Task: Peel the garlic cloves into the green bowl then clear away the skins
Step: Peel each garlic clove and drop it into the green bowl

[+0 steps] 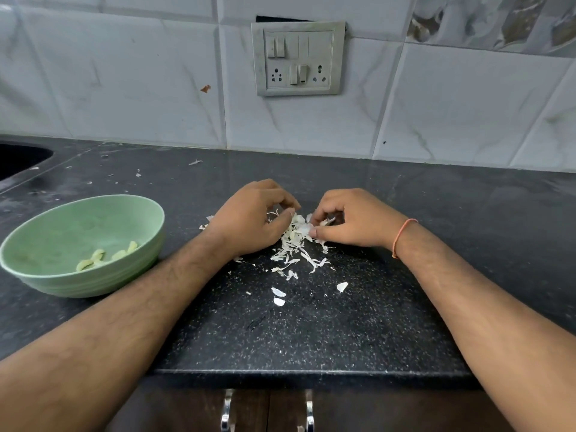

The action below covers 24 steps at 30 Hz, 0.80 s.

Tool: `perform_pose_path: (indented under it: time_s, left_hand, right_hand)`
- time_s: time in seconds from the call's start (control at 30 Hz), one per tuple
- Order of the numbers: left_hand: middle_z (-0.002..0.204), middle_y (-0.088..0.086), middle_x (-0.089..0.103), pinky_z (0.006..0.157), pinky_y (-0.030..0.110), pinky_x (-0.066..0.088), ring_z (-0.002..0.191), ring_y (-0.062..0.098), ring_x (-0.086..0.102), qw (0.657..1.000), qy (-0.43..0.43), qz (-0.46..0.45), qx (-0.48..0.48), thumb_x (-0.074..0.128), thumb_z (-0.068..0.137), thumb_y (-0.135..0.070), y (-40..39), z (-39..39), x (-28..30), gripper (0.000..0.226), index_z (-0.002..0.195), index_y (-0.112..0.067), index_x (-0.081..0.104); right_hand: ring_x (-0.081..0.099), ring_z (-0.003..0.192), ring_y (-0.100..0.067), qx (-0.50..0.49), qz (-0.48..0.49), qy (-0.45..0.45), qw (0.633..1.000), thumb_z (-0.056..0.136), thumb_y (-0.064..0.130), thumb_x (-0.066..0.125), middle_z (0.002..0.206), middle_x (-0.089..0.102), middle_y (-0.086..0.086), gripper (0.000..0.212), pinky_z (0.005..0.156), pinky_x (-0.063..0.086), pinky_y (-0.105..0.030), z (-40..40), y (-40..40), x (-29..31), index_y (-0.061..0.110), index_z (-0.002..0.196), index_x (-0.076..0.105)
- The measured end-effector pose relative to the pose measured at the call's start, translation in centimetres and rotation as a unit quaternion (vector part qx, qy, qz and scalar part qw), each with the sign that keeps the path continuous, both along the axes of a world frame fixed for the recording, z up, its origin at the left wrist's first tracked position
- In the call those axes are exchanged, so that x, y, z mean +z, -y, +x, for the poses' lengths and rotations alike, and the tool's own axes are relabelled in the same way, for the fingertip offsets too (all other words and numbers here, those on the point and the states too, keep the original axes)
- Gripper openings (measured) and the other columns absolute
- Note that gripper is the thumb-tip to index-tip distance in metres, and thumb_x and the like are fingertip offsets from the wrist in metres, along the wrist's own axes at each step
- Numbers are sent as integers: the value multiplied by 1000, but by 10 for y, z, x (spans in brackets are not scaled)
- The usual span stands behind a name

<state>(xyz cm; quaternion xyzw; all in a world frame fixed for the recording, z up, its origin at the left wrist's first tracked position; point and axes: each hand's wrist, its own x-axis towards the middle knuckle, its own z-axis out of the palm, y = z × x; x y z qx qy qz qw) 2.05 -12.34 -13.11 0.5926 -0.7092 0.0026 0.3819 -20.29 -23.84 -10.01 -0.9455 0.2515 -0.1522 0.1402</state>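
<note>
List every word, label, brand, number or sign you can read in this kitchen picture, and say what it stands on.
No readable text anywhere.
Switch panel on the wall tiles: switches and sockets only, no legible markings.
Green bowl: plain, no label.
Countertop and cabinet handles: no writing.

Head-worn view, forward and down (wide-angle), close over countertop (311, 332).

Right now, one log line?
left hand and right hand: gathering white garlic skins | pale green ribbed bowl: peeled cloves
</note>
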Motion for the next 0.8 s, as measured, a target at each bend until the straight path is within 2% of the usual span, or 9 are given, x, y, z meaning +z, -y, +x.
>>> perform_pose_path:
  time_s: [0.1,0.27,0.37,0.5,0.57,0.67,0.8]
  left_hand:
    - [103,-20,64,80,23,49,98,-2,59,1000,10,-9,-13,71,97,-31,3,-1,-1,14,107,-36,79]
    - [103,-19,67,93,38,54,102,4,63,999,27,-3,-33,67,94,-40,2,-2,-1,17,105,-38,79]
    - [102,-20,68,93,38,54,102,4,63,999,32,4,-41,69,96,-38,2,-4,1,13,103,-39,80]
    - [101,-19,68,91,34,54,101,2,64,998,35,-1,-46,72,97,-34,4,-3,1,11,104,-38,80]
    - [101,-20,68,89,29,53,99,0,64,999,33,-2,-41,72,97,-33,4,-1,1,12,104,-38,80]
    - [99,-20,69,81,16,48,92,-1,63,999,16,-12,-30,75,96,-30,2,-3,3,13,106,-36,80]
    - [98,-20,74,76,10,47,88,1,68,999,-15,-37,-23,79,95,-32,-1,-5,8,15,110,-32,79]
  right_hand:
    - [56,78,4,-25,-22,-26,999,87,48,82,92,66,19,17,69,37,-20,6,2,-1,37,99,80]
    - [55,82,1,-31,-21,-63,997,93,44,77,103,69,15,10,75,41,-27,4,0,2,35,97,74]
    - [54,86,1,-27,-28,-91,995,101,44,67,107,63,13,12,79,40,-29,4,-3,2,32,100,68]
    - [51,85,3,-19,-21,-107,994,106,42,60,103,54,16,16,71,34,-17,-1,-4,2,27,102,63]
    - [53,86,1,-19,-12,-84,996,108,39,58,102,53,16,15,71,36,-19,-3,-4,3,25,103,61]
    - [58,91,-6,-9,10,-2,1000,108,35,57,106,56,12,10,78,43,-25,-3,-6,5,26,104,59]
    - [66,91,-11,-1,34,87,996,108,33,59,98,72,10,7,81,52,-33,1,-14,8,26,109,60]
